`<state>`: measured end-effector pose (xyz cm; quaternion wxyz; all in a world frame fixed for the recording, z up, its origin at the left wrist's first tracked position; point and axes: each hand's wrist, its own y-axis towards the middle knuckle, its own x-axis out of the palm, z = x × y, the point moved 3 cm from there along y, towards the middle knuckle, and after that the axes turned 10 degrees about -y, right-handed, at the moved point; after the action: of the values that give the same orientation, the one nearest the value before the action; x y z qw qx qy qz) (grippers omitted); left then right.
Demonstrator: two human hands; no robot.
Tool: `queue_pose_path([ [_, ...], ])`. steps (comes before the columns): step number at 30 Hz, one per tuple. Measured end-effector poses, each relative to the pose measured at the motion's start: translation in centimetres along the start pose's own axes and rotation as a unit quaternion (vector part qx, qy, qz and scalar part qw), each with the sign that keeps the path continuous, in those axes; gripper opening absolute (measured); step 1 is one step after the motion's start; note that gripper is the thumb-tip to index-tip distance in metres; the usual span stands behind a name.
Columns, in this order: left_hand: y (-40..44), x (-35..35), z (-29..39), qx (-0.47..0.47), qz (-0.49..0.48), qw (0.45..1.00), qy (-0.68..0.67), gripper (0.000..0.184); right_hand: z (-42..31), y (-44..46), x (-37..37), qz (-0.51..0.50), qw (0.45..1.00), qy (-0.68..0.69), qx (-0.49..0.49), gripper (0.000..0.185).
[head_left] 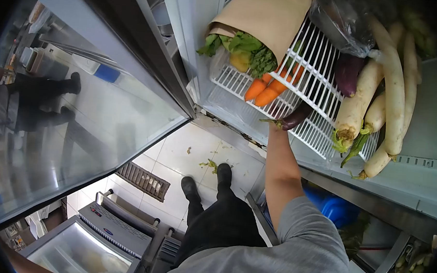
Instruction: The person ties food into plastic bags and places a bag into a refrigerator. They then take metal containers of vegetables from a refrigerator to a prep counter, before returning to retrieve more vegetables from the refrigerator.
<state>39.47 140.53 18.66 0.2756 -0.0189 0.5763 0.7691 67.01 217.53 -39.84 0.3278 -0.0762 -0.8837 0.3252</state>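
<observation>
My right arm (282,165) reaches up into an open fridge. Its wrist ends at the stem of a dark purple eggplant (298,117), which pokes out at the edge of the white wire shelf (314,82). The fingers of my right hand are hidden there, so I cannot make out their grip. Orange carrots (268,91) lie just beyond, on a lower rack. Long white radishes (392,94) and another eggplant (348,75) rest on the upper shelf to the right. Only a bit of my left forearm (30,265) shows at the bottom left; that hand is out of frame.
A brown paper bag (263,15) of leafy greens (247,48) stands at the fridge's left. The glass door (91,110) hangs open on the left. Below are a floor drain grate (143,181), leaf scraps (209,164) and a glass-topped unit (89,250).
</observation>
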Motion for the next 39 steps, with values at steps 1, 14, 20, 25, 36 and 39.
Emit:
queue_pose_path([
  [1,-0.1,0.1,-0.2,0.0,-0.001,1.0,0.0,0.044,0.2,-0.3,-0.8,-0.001,1.0,-0.012,-0.002,0.031],
  [14,-1.1,2.6,-3.0,0.0,-0.03,0.999,-0.014,0.038,2.0,-14.7,-13.0,0.157,0.979,-0.1,0.078,0.034],
  [20,-1.6,3.4,-4.6,-0.007,-0.029,0.999,-0.032,0.036,1.8,-16.4,-13.4,0.125,0.983,-0.117,0.062,0.032],
  [25,-4.3,4.1,-5.8,-0.029,-0.019,0.998,-0.054,0.034,1.7,-16.9,-13.9,0.106,0.969,-0.196,0.105,0.032],
  [36,-53.4,6.2,5.3,-0.586,-0.497,0.568,-0.294,0.044,-6.2,-23.1,-6.7,-0.106,0.63,-0.702,-0.316,0.051],
  [39,-50.5,7.6,18.1,-0.382,-0.682,0.508,-0.363,0.045,-5.1,-22.7,-1.2,-0.056,0.443,-0.807,-0.386,0.08],
])
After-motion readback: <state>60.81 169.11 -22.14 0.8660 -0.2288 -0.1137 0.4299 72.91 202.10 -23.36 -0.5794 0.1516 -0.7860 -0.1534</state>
